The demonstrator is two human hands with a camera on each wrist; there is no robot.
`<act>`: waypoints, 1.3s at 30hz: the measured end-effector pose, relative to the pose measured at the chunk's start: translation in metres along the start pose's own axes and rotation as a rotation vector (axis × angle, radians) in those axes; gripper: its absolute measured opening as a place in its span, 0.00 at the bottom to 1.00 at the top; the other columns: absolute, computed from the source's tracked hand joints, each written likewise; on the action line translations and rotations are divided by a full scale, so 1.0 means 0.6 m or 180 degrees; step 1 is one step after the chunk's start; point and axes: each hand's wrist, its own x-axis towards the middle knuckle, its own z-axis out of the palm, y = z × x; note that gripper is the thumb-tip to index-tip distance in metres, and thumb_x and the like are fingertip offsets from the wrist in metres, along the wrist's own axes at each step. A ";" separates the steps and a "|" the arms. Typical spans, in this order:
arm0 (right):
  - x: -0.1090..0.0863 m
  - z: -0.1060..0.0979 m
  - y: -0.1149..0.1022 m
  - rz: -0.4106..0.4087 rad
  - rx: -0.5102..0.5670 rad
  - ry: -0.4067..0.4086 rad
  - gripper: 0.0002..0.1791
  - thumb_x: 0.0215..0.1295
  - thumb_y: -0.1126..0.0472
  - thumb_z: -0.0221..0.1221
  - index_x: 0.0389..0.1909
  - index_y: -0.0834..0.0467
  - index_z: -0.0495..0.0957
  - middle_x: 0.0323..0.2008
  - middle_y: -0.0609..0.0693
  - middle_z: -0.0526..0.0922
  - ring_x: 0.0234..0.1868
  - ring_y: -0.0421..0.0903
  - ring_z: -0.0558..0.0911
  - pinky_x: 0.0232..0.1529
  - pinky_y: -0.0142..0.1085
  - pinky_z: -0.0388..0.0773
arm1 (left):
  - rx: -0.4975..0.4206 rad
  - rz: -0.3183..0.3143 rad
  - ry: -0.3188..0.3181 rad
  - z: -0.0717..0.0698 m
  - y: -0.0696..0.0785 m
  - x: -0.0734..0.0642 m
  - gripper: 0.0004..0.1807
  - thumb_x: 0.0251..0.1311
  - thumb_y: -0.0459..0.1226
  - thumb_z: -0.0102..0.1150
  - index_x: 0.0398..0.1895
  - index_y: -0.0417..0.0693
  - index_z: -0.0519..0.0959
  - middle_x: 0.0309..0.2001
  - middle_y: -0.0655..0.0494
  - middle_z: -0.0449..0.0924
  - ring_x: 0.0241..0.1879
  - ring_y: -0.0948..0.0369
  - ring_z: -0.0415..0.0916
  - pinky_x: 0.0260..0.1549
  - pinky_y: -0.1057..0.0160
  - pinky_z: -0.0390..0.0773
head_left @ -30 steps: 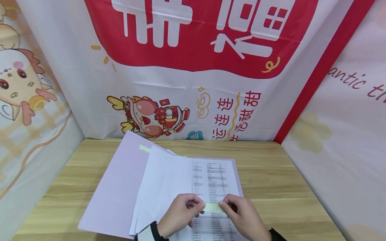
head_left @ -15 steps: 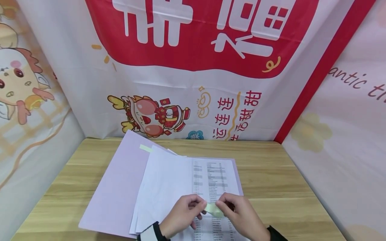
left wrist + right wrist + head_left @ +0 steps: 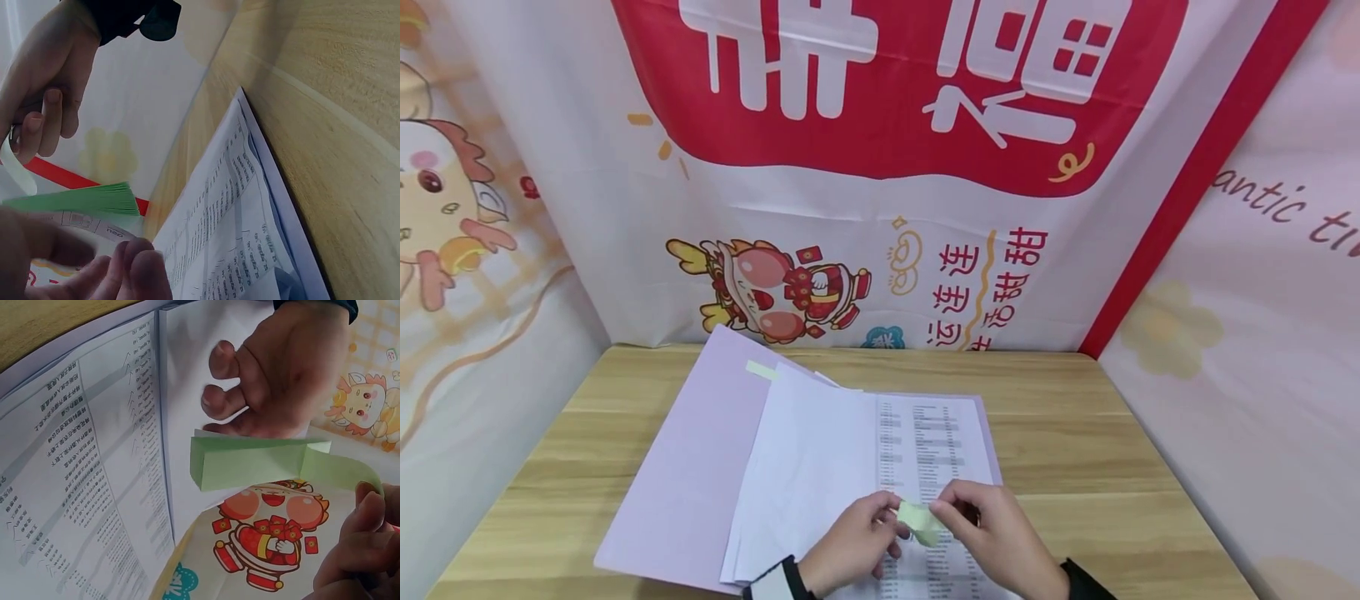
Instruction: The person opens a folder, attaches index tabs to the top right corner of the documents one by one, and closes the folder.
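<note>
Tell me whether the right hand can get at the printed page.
Probably yes: the page lies below the right hand, its upper part uncovered, though those fingers pinch a green strip.

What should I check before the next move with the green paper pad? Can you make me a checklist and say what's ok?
1. Purple folder open on the table: ok, it lies open.
2. Printed page facing up: ok, though the hands cover part of it.
3. Right hand pinching the loose green slip: ok, its fingertips have one end.
4. Slip fully off the green pad: cannot tell; it curls away, but its other end seems to meet the pad.
5. Left hand gripping the pad firmly: cannot tell; it's right at the pad, but its grip is partly hidden.
</note>
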 end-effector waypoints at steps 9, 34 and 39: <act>0.002 0.006 -0.007 -0.0025 0.0008 -0.0105 0.13 0.74 0.49 0.59 0.30 0.48 0.82 0.24 0.38 0.76 0.25 0.33 0.71 0.26 0.29 0.69 | -0.0003 0.0500 -0.0326 0.009 -0.008 0.001 0.19 0.63 0.40 0.68 0.57 0.50 0.81 0.34 0.59 0.83 0.23 0.63 0.77 0.18 0.70 0.75; -0.016 -0.011 0.015 0.0316 -0.0069 0.0160 0.11 0.71 0.52 0.63 0.30 0.52 0.83 0.23 0.41 0.75 0.24 0.35 0.70 0.23 0.30 0.68 | 0.0042 0.0763 -0.0063 0.003 -0.005 -0.001 0.09 0.60 0.36 0.70 0.39 0.48 0.80 0.27 0.60 0.83 0.26 0.66 0.79 0.28 0.71 0.76; -0.019 -0.015 0.015 0.0349 -0.0080 0.0162 0.11 0.71 0.52 0.63 0.30 0.52 0.83 0.23 0.41 0.75 0.24 0.35 0.71 0.24 0.30 0.69 | 0.0106 0.0795 -0.0038 0.003 -0.006 -0.003 0.08 0.59 0.36 0.70 0.38 0.49 0.79 0.28 0.62 0.83 0.27 0.67 0.79 0.30 0.71 0.76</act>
